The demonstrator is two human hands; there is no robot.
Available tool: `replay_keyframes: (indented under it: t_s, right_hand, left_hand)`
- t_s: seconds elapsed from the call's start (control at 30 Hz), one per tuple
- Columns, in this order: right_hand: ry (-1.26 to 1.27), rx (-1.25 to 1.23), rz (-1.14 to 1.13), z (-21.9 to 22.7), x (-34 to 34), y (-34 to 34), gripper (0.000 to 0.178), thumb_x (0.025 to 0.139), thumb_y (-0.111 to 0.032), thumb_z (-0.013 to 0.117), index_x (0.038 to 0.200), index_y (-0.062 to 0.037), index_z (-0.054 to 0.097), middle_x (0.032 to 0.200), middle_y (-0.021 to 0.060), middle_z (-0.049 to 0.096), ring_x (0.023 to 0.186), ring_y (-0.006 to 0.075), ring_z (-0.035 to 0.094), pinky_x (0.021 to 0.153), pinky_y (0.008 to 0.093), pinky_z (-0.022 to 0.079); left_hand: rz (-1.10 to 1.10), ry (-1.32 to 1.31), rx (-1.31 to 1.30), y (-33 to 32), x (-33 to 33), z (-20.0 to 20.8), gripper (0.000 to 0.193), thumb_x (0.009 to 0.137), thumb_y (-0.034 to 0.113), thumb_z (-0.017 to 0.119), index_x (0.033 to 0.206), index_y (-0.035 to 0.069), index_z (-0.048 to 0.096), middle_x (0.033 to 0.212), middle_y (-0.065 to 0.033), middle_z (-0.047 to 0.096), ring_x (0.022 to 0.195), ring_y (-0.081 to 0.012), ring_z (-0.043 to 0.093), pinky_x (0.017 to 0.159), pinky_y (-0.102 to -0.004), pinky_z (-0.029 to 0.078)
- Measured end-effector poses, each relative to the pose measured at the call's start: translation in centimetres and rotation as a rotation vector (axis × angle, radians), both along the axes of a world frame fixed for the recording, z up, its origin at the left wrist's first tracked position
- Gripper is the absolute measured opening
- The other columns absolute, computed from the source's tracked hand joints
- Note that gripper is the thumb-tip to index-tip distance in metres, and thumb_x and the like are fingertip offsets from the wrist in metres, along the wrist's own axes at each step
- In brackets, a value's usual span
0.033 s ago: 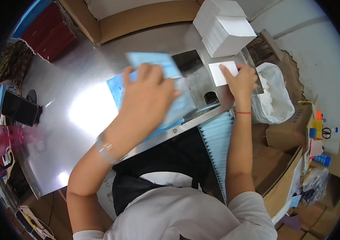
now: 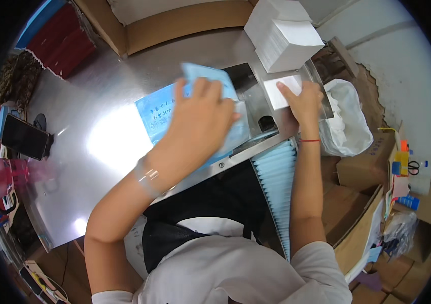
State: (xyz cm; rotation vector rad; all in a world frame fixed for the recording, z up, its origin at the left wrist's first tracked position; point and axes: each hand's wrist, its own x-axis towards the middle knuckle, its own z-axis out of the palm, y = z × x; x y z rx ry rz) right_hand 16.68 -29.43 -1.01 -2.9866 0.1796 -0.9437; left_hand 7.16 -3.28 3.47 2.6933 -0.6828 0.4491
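My left hand is blurred by motion, its fingers bent over a light-blue sheet or bag that stands out past the fingertips. Beneath the hand lies a blue printed flat bag on the metal table; a paler, see-through part shows right of the palm. At the metal slot's right side, my right hand grips a small white square card, thumb on top. Its other fingers curl past the far edge, partly hidden. Whether it is one card or several cannot be seen.
Behind my right hand stands a tall stack of white squares. A white-lined bin hangs at the table's right. Light-blue pleated pieces fill a channel near my lap. A cardboard box stands behind, a phone at left.
My left hand has shifted to the right with the light-blue flap, uncovering more of the printed bag. My right hand stays nearly in place on the white card.
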Motion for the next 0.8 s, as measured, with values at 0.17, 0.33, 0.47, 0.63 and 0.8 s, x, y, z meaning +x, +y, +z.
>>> replay_keyframes:
  t_s: [0.17, 0.33, 0.47, 0.63, 0.8]
  right_hand:
    - [0.203, 0.866, 0.701, 9.6, 2.8, 3.8, 0.028, 0.08, -0.022, 0.077, 0.095, 0.0005, 0.069, 0.085, 0.008, 0.07, 0.075, 0.015, 0.066, 0.068, 0.0298, 0.052]
    - [0.321, 0.681, 0.589, 11.7, 12.4, 0.7, 0.056, 0.072, -0.037, 0.083, 0.105, 0.0043, 0.065, 0.091, 0.012, 0.07, 0.079, 0.0197, 0.068, 0.066, 0.0325, 0.053]
    - [-0.071, 0.242, 0.548, 9.7, 10.4, 2.9, 0.06, 0.071, -0.039, 0.082, 0.112, 0.0007, 0.064, 0.1, 0.0133, 0.069, 0.093, 0.0272, 0.066, 0.084, 0.0406, 0.049]
    - [-0.239, -0.116, 0.521, 5.2, 6.5, 5.9, 0.039, 0.073, -0.027, 0.075, 0.105, -0.0063, 0.064, 0.106, 0.0074, 0.064, 0.108, 0.0299, 0.057, 0.087, 0.047, 0.046]
    - [-0.094, 0.09, 0.735, 5.8, 1.1, 5.6, 0.038, 0.076, -0.027, 0.071, 0.108, -0.0087, 0.061, 0.108, 0.0077, 0.061, 0.109, 0.0358, 0.052, 0.087, 0.0595, 0.039]
  left_hand:
    - [-0.07, 0.253, 0.454, -2.7, 3.2, -4.6, 0.028, 0.087, 0.03, 0.064, 0.087, 0.003, 0.072, 0.102, -0.0122, 0.06, 0.101, -0.0291, 0.053, 0.096, -0.0555, 0.033]
    - [0.009, 0.159, 0.213, -1.8, -0.2, -1.4, 0.041, 0.085, 0.036, 0.068, 0.111, 0.006, 0.065, 0.13, -0.0201, 0.051, 0.128, -0.0404, 0.042, 0.102, -0.0686, 0.029]
    - [0.277, 0.194, 0.042, 2.1, -4.9, -0.7, 0.056, 0.074, 0.028, 0.08, 0.12, 0.008, 0.056, 0.14, -0.0237, 0.04, 0.135, -0.0486, 0.033, 0.098, -0.072, 0.03]
    - [0.299, 0.201, -0.218, 3.6, -6.4, -2.7, 0.056, 0.07, 0.021, 0.084, 0.115, 0.008, 0.055, 0.144, -0.0249, 0.037, 0.136, -0.0501, 0.032, 0.103, -0.0612, 0.035]
    - [0.284, 0.176, -0.228, 4.2, -7.3, -3.2, 0.057, 0.071, 0.021, 0.083, 0.116, 0.004, 0.053, 0.137, -0.0276, 0.045, 0.133, -0.051, 0.037, 0.106, -0.0536, 0.038]
